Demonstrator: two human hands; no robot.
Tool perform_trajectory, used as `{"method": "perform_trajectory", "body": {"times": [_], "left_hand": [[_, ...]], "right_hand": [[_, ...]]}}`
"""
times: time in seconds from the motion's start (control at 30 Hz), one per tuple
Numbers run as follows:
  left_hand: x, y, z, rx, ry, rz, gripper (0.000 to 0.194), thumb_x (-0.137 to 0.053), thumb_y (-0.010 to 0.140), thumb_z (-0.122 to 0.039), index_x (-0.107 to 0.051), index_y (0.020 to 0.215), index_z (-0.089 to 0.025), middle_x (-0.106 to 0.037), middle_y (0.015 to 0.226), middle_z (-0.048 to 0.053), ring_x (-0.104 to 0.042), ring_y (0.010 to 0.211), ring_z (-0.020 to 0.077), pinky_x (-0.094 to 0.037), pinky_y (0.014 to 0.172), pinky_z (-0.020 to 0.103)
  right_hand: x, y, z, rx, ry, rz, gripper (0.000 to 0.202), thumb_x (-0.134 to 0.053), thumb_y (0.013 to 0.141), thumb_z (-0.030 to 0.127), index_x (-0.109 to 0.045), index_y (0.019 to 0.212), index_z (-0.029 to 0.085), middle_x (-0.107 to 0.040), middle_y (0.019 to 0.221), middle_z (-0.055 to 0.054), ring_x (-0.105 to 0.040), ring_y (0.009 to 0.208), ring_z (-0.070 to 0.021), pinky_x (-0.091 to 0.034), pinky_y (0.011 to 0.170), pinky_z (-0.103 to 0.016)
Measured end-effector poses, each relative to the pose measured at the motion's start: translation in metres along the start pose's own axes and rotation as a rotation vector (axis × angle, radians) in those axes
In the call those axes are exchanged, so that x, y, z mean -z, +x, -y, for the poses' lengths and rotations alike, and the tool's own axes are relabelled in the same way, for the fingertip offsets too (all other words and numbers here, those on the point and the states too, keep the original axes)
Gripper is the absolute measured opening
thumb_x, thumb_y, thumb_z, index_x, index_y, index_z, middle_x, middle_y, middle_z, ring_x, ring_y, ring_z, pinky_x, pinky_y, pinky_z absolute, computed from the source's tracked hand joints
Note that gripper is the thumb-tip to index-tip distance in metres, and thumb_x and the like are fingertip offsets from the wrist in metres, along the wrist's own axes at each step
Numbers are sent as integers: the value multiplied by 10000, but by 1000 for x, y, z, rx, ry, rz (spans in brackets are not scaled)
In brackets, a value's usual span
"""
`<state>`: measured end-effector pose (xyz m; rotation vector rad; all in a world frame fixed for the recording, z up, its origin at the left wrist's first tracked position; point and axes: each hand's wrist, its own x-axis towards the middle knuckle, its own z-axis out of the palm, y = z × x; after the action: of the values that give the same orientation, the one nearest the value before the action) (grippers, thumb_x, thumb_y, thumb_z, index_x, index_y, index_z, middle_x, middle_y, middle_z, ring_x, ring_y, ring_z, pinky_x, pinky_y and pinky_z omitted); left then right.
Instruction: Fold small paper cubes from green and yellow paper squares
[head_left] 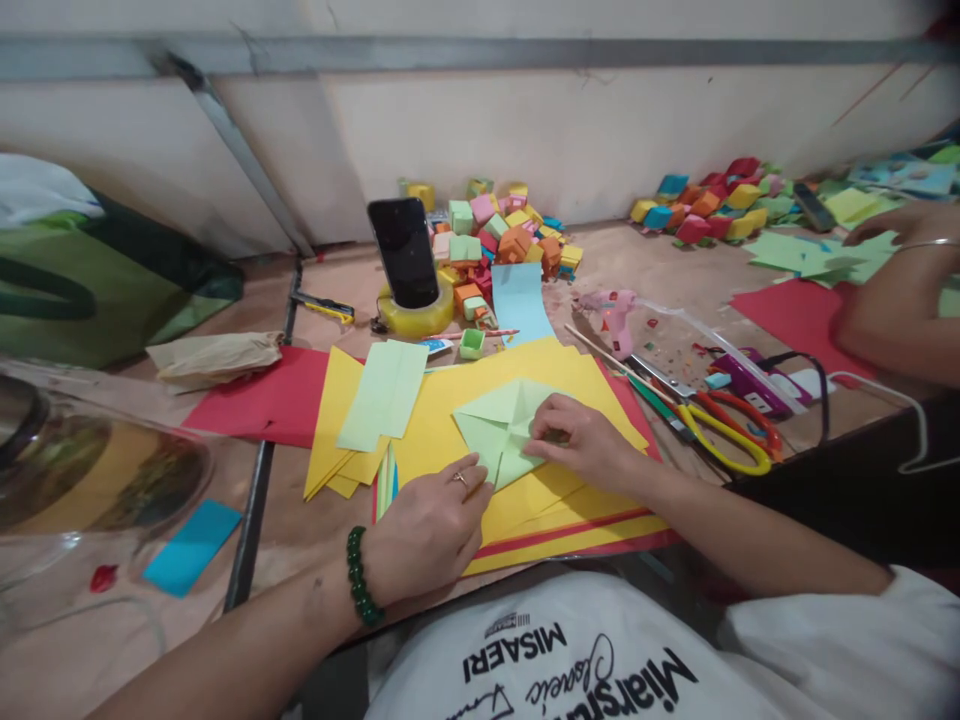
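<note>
A light green sheet of paper [491, 415] with crossing creases and folded-in flaps lies on a stack of yellow paper [442, 400]. My left hand [431, 525], with a ring and a green bead bracelet, has its bent fingers closed at the sheet's lower left corner. On the opposite side, my right hand [577, 440] pinches a flap at the right edge; its fingertips partly cover the paper there. Left of the sheet, pale green paper strips [386, 390] rest over cut yellow pieces [330, 425].
Behind the stack, a phone [405, 255] leans upright in a tape roll [420, 315] beside piled small paper boxes [517, 235]. To the right lie a pink glue gun [619, 320] and scissors [731, 440]. Another person's arm [904, 300] reaches in at far right.
</note>
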<state>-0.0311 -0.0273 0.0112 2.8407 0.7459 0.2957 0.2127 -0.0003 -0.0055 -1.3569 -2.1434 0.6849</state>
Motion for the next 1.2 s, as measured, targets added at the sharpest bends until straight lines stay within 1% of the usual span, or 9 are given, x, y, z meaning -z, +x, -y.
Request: {"method": "perform_trajectory", "body": {"times": [0.1,0.23,0.27,0.37,0.43,0.57,0.73,0.87,1.2], "left_hand": [[-3,-1,0,-18,8,-23,270,-418,844,-97,-595,1046,-80,-662,1055,179,-600,1130,284,-573,885,423],[-4,1,-1,-9,21,-79,234,-385,878,-117,-610,944,-111,-684,965,152,-653,1032,255,-596,823,380],[-4,1,-2,-3,24,-79,243,-379,880,-122,-610,954,-114,-687,959,149,-659,1016,253,-602,798,373],[-1,2,-2,-2,29,-56,306,-381,873,-123,-588,1097,-97,-683,997,156,-654,1013,258,-606,759,378],[-1,2,-2,-10,26,-40,347,-390,865,-119,-572,1159,-90,-674,1025,163,-643,1028,263,-599,779,389],[-1,1,-1,-1,19,5,331,-406,854,-119,-604,1120,-110,-658,1036,159,-625,1048,265,-588,805,394],[-1,1,-1,-1,48,51,324,-407,856,-129,-598,1117,-107,-648,1041,162,-615,1048,277,-591,777,405],[-1,2,-2,0,78,74,315,-411,855,-120,-602,1105,-100,-648,1013,151,-614,1036,276,-587,782,396],[2,3,-6,8,41,117,288,-412,840,-103,-596,1060,-78,-624,1030,184,-603,1031,301,-581,781,437]], "right_hand": [[-2,0,-1,28,-66,-28,184,-681,812,256,-592,667,186,-573,776,-19,-548,715,-141,-428,617,-254],[-5,0,-2,38,-110,-37,173,-695,806,246,-598,675,187,-581,784,-25,-551,748,-155,-438,654,-272],[-6,0,-2,39,-114,-36,172,-701,802,245,-599,677,186,-581,786,-26,-550,752,-157,-439,658,-275],[-6,0,-2,55,-125,-33,169,-697,807,249,-602,682,188,-583,788,-28,-549,765,-164,-443,674,-285],[-6,1,-2,66,-134,-31,170,-683,820,257,-603,685,191,-584,787,-29,-545,770,-167,-442,674,-289],[-6,0,-3,60,-124,-33,178,-676,829,274,-605,687,192,-583,788,-30,-543,775,-169,-443,666,-291],[-6,0,-2,59,-133,-32,182,-672,834,281,-606,689,193,-584,787,-30,-541,770,-170,-441,661,-294],[-6,0,-2,53,-146,-23,179,-681,826,265,-604,684,189,-583,788,-31,-537,771,-172,-433,660,-292],[-7,1,-1,49,-178,-12,186,-661,838,277,-598,690,185,-584,793,-40,-544,789,-183,-434,663,-296]]}}
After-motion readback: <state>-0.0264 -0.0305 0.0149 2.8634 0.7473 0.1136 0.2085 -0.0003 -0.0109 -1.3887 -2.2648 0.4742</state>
